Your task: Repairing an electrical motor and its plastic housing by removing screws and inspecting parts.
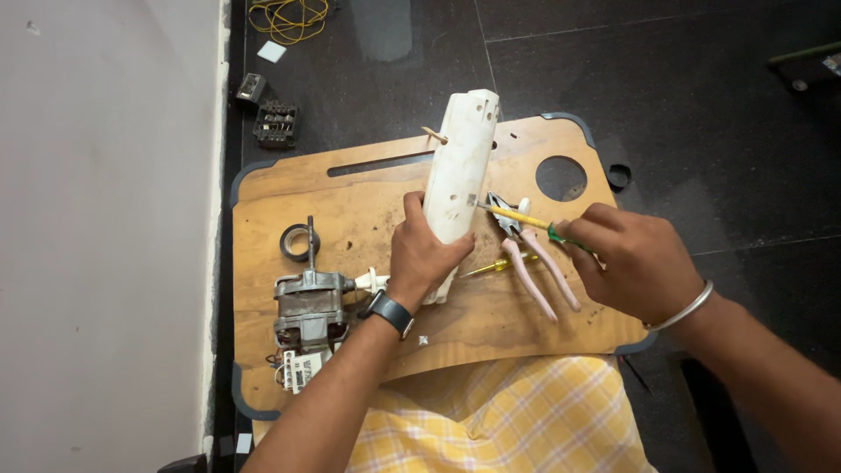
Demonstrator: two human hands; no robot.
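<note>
Housing (460, 166): off-white. Screwdriver (517, 217): yellow shaft, green grip. Pliers (536, 263): pink handles. Board (368, 197): brown wood grain, dark edge trim. Tape roll (299, 242): black. Motor (308, 311): grey metal, possibly reddish windings. Cloth (499, 420): yellow-white check.

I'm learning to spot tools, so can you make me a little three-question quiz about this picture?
1. True or false: the left hand grips the long white plastic casing.
2. What does the right hand hold? A) the pink-handled pliers B) the yellow-shafted screwdriver with a green handle C) the black tape roll
3. Which thing lies on the wooden board left of the left wrist?

Key:
1. True.
2. B; its tip touches the casing, and the pliers lie on the board.
3. The grey metal electric motor.
</note>
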